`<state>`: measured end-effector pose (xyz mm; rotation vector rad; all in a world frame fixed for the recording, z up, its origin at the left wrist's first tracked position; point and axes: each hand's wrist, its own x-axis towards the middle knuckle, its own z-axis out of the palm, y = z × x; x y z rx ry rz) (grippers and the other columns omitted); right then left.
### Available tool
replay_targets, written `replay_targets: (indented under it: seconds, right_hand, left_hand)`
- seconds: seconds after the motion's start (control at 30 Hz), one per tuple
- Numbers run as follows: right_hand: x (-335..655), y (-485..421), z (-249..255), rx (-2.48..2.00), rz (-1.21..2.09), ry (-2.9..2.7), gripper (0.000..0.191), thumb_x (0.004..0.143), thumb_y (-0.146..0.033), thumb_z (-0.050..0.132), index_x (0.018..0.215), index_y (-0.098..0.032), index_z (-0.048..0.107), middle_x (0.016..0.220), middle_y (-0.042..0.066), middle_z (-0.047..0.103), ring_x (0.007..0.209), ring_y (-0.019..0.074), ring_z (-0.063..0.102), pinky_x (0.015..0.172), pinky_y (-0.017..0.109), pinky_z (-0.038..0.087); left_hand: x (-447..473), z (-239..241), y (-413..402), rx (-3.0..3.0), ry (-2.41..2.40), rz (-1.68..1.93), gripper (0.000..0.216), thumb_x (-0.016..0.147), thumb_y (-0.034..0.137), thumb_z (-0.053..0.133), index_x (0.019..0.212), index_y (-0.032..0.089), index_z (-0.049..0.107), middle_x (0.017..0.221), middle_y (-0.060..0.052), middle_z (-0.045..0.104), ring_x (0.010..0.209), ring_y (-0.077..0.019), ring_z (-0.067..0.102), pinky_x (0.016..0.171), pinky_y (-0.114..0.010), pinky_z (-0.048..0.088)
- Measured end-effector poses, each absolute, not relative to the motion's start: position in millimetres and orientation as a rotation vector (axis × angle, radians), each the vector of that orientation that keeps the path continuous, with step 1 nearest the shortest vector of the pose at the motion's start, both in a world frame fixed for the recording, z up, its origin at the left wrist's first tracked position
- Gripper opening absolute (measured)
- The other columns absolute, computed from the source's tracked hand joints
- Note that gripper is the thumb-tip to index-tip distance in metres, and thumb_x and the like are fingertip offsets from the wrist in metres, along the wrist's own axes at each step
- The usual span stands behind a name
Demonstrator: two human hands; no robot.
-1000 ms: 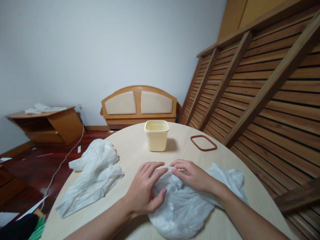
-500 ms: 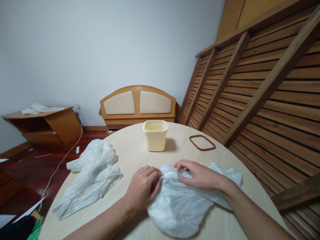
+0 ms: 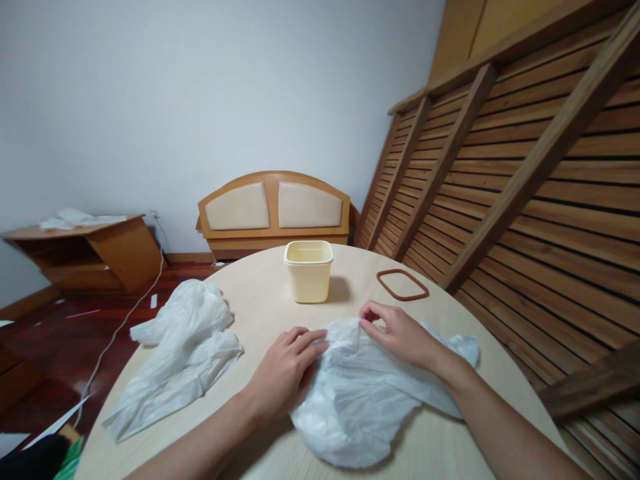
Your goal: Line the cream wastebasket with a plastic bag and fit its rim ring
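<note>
Plastic bag (image 3: 360, 393), white and thin, lies crumpled on the round surface (image 3: 265, 293) right in front of you, and both your hands are on it. Going from the left: a second white bag (image 3: 175, 353) sits loose and rumpled near the left edge, well apart from your hands. Your left hand (image 3: 283, 373) lies on the near bag's left edge with its fingers stretched out flat and apart, pressing the film down rather than gripping it; half a second ago those fingers were curled into the folds. Your right hand (image 3: 400, 333) has its grip together, thumb and fingertips pinched on a fold at the bag's top edge, and it has moved a little farther from you than it was. Between them the film now looks pulled flatter and wider, where a moment ago it was bunched into a lump, so the bag seems to be getting spread out. It is translucent, full of fine creases, with a rounded near edge and a tail running out to the right past your wrist. Beyond it stands an open cream tub (image 3: 309, 270), and to its right a reddish-brown ring (image 3: 403, 285) lies flat
</note>
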<state>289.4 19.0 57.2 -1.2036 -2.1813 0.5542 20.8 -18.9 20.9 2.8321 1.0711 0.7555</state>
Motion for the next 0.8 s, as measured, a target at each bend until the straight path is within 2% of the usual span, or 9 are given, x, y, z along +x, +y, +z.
replay_targets:
  seconds: [0.1,0.17,0.3,0.4,0.5,0.57,0.67,0.73,0.8]
  right_hand:
    - [288,21,55,-1.185,0.498,-2.045,0.020,0.098,-0.037,0.049,0.099,-0.021,0.061,0.093,0.006,0.071,0.088,0.0212,0.066,0.080,0.035,0.050]
    - [285,19,54,-1.130,0.506,-2.050,0.024,0.099,-0.041,0.051,0.109,-0.021,0.062,0.107,0.009,0.071,0.101,0.0233,0.065,0.091,0.039,0.050]
    - [273,8,52,-0.969,0.638,-2.291,0.059,0.091,-0.051,0.063,0.141,-0.022,0.049,0.146,0.013,0.053,0.135,0.0284,0.048,0.114,0.048,0.035]
    - [264,2,49,-0.929,0.739,-2.425,0.073,0.083,-0.056,0.071,0.143,-0.022,0.049,0.147,0.014,0.053,0.136,0.0315,0.047,0.115,0.051,0.034]
    - [259,-1,46,-0.932,0.802,-2.442,0.071,0.079,-0.057,0.074,0.137,-0.021,0.055,0.141,0.015,0.057,0.132,0.0320,0.050,0.112,0.051,0.037]
    - [258,-1,44,-0.940,0.818,-2.418,0.068,0.077,-0.055,0.076,0.131,-0.019,0.056,0.146,0.017,0.051,0.135,0.0325,0.047,0.113,0.051,0.036]
    - [257,0,41,-0.957,0.831,-2.368,0.055,0.082,-0.049,0.073,0.125,-0.019,0.056,0.148,0.017,0.048,0.133,0.0305,0.049,0.112,0.049,0.037]
    - [256,1,38,-0.959,0.823,-2.344,0.041,0.087,-0.043,0.069,0.119,-0.021,0.057,0.138,0.015,0.057,0.125,0.0280,0.055,0.108,0.047,0.041]
    - [255,2,36,-0.959,0.804,-2.326,0.029,0.089,-0.038,0.065,0.112,-0.022,0.058,0.126,0.012,0.064,0.117,0.0263,0.060,0.103,0.045,0.046]
  left_hand:
    - [18,21,-16,2.844,1.106,0.817,0.033,0.090,0.009,0.050,0.118,0.019,0.064,0.130,-0.009,0.067,0.108,-0.0270,0.060,0.090,-0.049,0.054]
    - [16,22,-14,2.829,1.131,0.863,0.029,0.090,0.010,0.050,0.112,0.019,0.065,0.125,-0.009,0.069,0.105,-0.0266,0.061,0.087,-0.047,0.054]
    - [15,23,-13,2.791,1.090,0.952,0.021,0.092,0.013,0.050,0.106,0.019,0.065,0.116,-0.009,0.071,0.102,-0.0248,0.063,0.086,-0.044,0.053]
    - [17,21,-13,2.776,1.101,0.962,0.020,0.093,0.014,0.049,0.106,0.019,0.064,0.115,-0.009,0.071,0.103,-0.0243,0.062,0.087,-0.043,0.052]
    - [19,19,-15,2.718,1.260,0.953,0.021,0.094,0.013,0.048,0.106,0.020,0.064,0.118,-0.008,0.070,0.105,-0.0258,0.061,0.087,-0.046,0.051]
    - [18,21,-16,2.670,1.328,0.975,0.023,0.094,0.013,0.046,0.108,0.020,0.063,0.118,-0.009,0.070,0.106,-0.0265,0.061,0.090,-0.048,0.050]
    - [14,29,-22,2.681,1.230,0.959,0.029,0.093,0.020,0.048,0.120,0.019,0.059,0.127,-0.012,0.066,0.117,-0.0281,0.058,0.100,-0.052,0.046]
    - [11,34,-26,2.735,1.075,0.854,0.048,0.091,0.033,0.056,0.136,0.019,0.049,0.142,-0.014,0.057,0.130,-0.0307,0.050,0.109,-0.054,0.040]
    - [9,39,-32,2.787,0.954,0.710,0.081,0.084,0.053,0.065,0.151,0.020,0.034,0.154,-0.016,0.043,0.142,-0.0354,0.038,0.115,-0.059,0.032]
